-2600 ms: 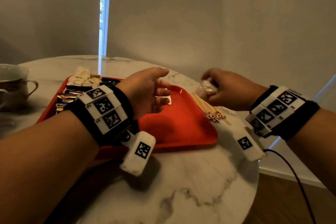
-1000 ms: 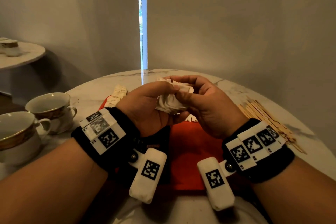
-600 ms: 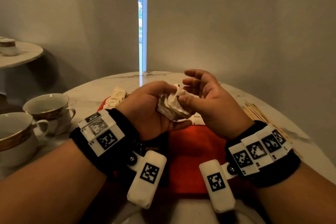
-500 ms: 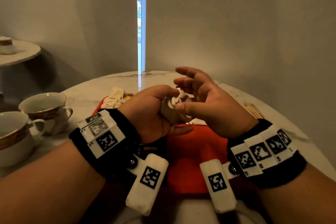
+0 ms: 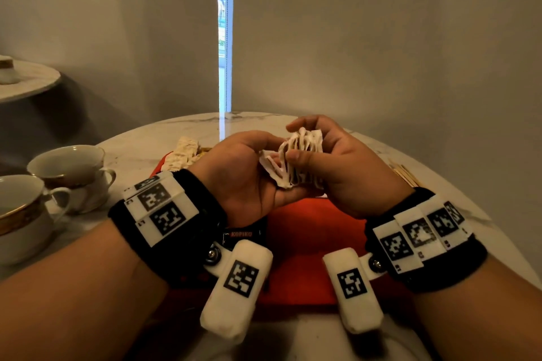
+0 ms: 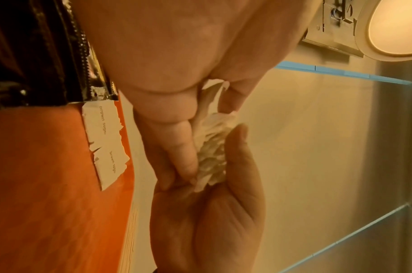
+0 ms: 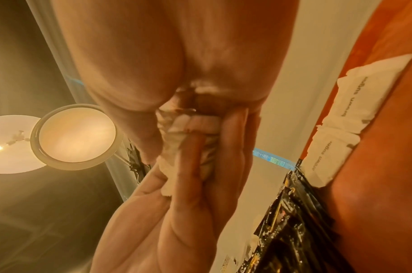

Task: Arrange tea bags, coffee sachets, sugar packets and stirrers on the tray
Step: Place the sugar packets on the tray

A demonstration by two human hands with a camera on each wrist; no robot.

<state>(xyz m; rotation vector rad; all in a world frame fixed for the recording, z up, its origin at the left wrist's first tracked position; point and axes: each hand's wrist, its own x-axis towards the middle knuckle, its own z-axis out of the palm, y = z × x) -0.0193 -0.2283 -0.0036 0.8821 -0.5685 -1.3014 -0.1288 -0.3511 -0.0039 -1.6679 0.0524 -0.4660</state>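
sugar packets [image 5: 297,160] bunched between left hand [image 5: 245,173] and right hand [image 5: 337,164] grip

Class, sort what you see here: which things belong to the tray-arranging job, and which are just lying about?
Job:
sugar packets, held by left hand and right hand
red tray
coffee sachets
stirrers
tea bags

Lying about:
two cups
side table

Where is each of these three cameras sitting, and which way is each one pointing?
Head: on the person's head, looking forward and down; left hand, right hand, both forearms, wristbands.
Left wrist: on the left wrist, looking along the palm; both hands round the sugar packets, red tray beside.
Right wrist: on the right wrist, looking along the palm; both hands, ceiling lamp.
Shared: both wrist views show two brown sugar packets on the tray.
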